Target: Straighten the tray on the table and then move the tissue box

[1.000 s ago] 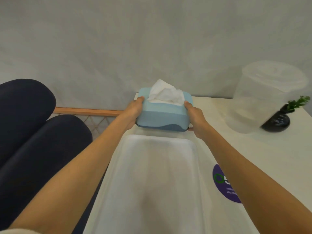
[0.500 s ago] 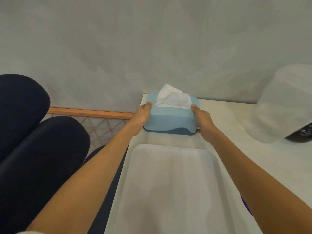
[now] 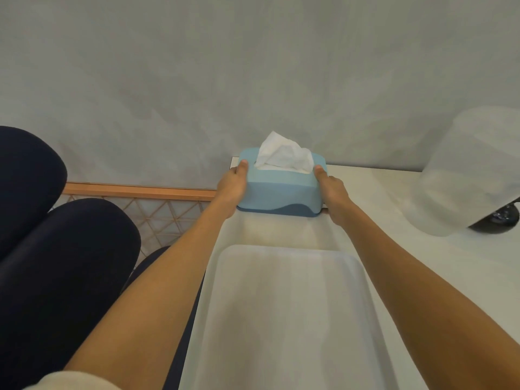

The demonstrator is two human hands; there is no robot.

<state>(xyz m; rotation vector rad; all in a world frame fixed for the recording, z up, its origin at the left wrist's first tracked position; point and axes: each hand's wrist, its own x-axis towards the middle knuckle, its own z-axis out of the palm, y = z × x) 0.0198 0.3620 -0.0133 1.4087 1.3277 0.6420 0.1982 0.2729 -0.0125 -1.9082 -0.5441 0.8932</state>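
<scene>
A light blue tissue box (image 3: 281, 190) with a white tissue sticking out of its top sits at the far left corner of the white table (image 3: 394, 249), close to the wall. My left hand (image 3: 235, 184) grips its left end and my right hand (image 3: 330, 187) grips its right end, thumbs on the top. A white rectangular tray (image 3: 289, 319) lies lengthwise on the table just in front of the box, between my forearms.
A translucent plastic container (image 3: 472, 170) stands at the right, partly hiding a dark round vase (image 3: 498, 218). Dark cushions (image 3: 56, 249) and a wooden lattice rail (image 3: 140, 191) lie left of the table. A grey wall rises directly behind.
Both hands have slid the tissue box farther back toward the wall and the table's far left corner. The view has shifted left, so the container and vase sit nearer the right edge.
</scene>
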